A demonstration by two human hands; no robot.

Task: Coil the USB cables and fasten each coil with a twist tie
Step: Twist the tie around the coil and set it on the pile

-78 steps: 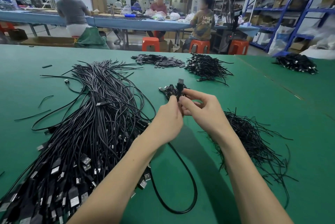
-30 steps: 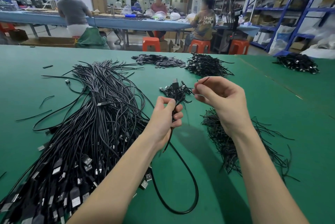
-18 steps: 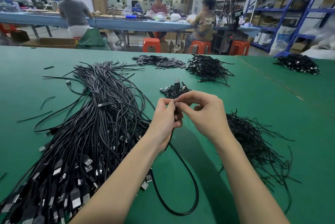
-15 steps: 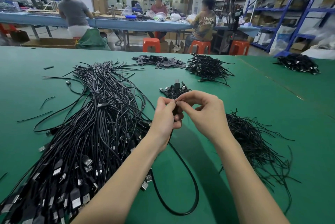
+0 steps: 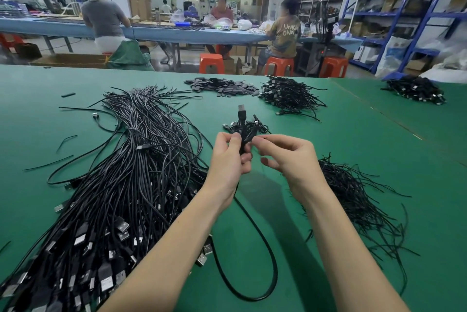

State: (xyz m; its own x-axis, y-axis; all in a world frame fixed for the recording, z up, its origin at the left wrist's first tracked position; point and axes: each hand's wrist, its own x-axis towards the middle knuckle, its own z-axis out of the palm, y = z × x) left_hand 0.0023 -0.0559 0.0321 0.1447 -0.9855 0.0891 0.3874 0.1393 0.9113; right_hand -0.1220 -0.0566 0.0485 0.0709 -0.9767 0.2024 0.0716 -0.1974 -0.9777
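The left hand (image 5: 228, 160) is gripping a folded cable (image 5: 243, 132) above the green table (image 5: 353, 134) while the right hand (image 5: 285, 157) is pinching a twist tie at it, so fastening appears under way, with a large heap of loose cables (image 5: 113, 185) awaiting coiling.

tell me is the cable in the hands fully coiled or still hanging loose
Partly loose. The left hand grips the cable plug-up, but a long loop trails onto the table.

Both hands raised together, left hand (image 5: 228, 157) and right hand (image 5: 288, 157) fingers curled, pinching.
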